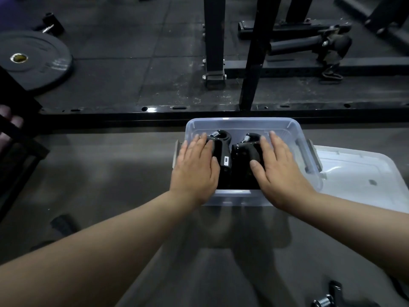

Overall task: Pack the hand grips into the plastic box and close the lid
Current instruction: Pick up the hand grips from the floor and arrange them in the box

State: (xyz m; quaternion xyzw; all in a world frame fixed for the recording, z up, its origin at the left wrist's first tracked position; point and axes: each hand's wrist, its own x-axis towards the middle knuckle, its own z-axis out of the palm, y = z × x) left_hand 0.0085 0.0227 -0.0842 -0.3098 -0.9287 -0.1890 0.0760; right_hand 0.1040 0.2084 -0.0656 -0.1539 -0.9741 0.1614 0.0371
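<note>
Lower right corner of the frame: one more hand grip (329, 301), spring showing, loose on the floor and not yet packed, partly cut off by the edge.

Centre of the frame: left hand (195, 168) and right hand (280, 171), both flat with fingers spread, clasping nothing, resting on black grips (230, 165) already lying in the clear box (243, 124). Left palm over the left-hand grip, right palm over the right-hand one; coil springs pointing to the far wall. At least two grips side by side and touching; how many lie beneath, impossible to tell. Box open, latches hanging at both ends.

Likely step in hand: pressing the grips down and settling them level. Best done with even pressure from both palms, pushing the handles below the rim so nothing stands proud to foul the lid; springs kept turned one way to leave room for the stray grip.

Right of centre, just beside the box and touching its right end: lid (363, 180), translucent white, lying flat on the floor, waiting. Closing not yet begun.

Beyond the box, across the middle of the frame: black rack base (155, 111) with uprights rising to the top edge.

Upper left: weight plate (35, 60) flat on the rubber floor.
</note>
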